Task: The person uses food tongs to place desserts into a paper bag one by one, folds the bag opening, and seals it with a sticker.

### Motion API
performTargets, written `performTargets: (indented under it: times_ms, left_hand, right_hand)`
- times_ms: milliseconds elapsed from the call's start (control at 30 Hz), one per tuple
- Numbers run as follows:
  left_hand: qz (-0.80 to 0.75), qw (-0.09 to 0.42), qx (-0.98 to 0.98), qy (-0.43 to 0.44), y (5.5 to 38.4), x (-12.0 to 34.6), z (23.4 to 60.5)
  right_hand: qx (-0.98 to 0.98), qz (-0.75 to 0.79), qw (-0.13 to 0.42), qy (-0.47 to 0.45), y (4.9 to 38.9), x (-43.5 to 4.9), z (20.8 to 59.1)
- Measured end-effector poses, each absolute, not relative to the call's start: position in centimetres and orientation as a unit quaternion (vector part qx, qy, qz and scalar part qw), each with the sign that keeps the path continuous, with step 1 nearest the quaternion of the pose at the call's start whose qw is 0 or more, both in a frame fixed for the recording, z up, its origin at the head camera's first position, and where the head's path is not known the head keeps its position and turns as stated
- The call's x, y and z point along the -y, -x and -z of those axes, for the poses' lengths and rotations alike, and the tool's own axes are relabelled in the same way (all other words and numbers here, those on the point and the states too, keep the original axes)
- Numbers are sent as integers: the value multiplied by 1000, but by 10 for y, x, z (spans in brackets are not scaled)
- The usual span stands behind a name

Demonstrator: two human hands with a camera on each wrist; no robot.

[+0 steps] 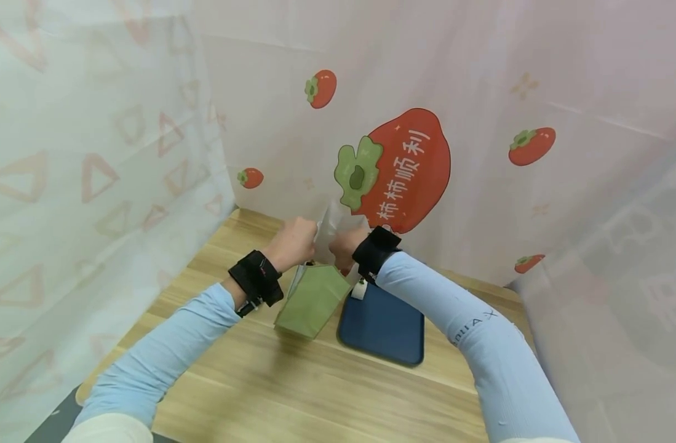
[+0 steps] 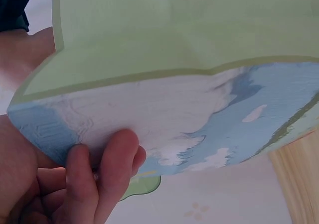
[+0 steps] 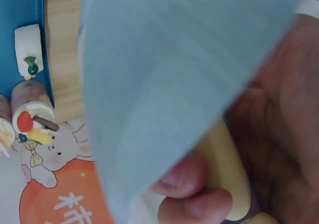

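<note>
My left hand [image 1: 291, 244] pinches the edge of a green paper bag [image 1: 315, 301], which stands tilted above the table. In the left wrist view the thumb side is hidden, and several curled fingers [image 2: 117, 154] press on the bag's blue-and-white printed panel [image 2: 164, 114]. Close to the bag's top, my right hand [image 1: 349, 245] holds a pale yellow, smooth, rounded bar-like thing [image 3: 229, 176]. A pale blue sheet [image 3: 174, 84] covers part of that hand and of the bar in the right wrist view. Between the hands rises a whitish flap [image 1: 331, 229].
A dark blue tray [image 1: 382, 326] lies right of the bag on the wooden table [image 1: 249, 381]. A small white cake [image 3: 29, 50] with green decoration rests at its edge. Dessert cups [image 3: 32, 104] with fruit on top stand close by. Printed curtains [image 1: 470, 74] enclose the table.
</note>
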State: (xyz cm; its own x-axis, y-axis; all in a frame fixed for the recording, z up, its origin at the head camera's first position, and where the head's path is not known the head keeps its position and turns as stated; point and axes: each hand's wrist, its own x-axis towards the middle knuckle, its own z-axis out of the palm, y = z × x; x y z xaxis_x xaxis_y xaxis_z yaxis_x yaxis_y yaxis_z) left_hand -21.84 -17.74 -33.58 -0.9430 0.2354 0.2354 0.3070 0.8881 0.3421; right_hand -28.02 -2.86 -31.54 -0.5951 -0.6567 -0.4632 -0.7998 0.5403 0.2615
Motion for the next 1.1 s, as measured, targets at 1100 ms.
performTargets:
  times_ms: [1100]
  left_hand:
    - [209, 101, 964, 130, 214, 194, 340]
  right_hand:
    - [-875, 381, 116, 276, 229, -220, 387]
